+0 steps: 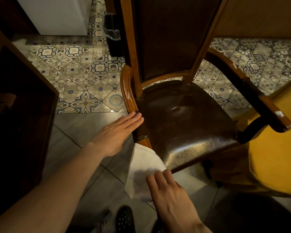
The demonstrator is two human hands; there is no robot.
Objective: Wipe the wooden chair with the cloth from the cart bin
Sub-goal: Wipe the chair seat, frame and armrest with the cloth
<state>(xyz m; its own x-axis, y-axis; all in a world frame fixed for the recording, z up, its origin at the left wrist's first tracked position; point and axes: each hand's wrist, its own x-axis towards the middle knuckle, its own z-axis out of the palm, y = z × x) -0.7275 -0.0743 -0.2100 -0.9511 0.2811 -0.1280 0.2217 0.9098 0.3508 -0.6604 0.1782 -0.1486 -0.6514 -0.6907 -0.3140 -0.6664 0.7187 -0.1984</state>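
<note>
A wooden armchair (pixel 129 91) with a dark leather seat and back stands in front of me. My left hand (pixel 116 133) lies flat, fingers together, with its fingertips touching the chair's left armrest near the front post. A white cloth (pixel 143 163) hangs at the seat's front left corner, below the armrest. My right hand (pixel 170 192) presses on the lower part of the cloth with its fingers spread over it.
A dark wooden cabinet (pixel 23 101) stands close on the left. A yellow surface (pixel 272 148) lies under the chair's right armrest. A black bin with a plastic liner (pixel 112 31) sits behind the chair on patterned floor tiles. My black shoe (pixel 124 219) shows below.
</note>
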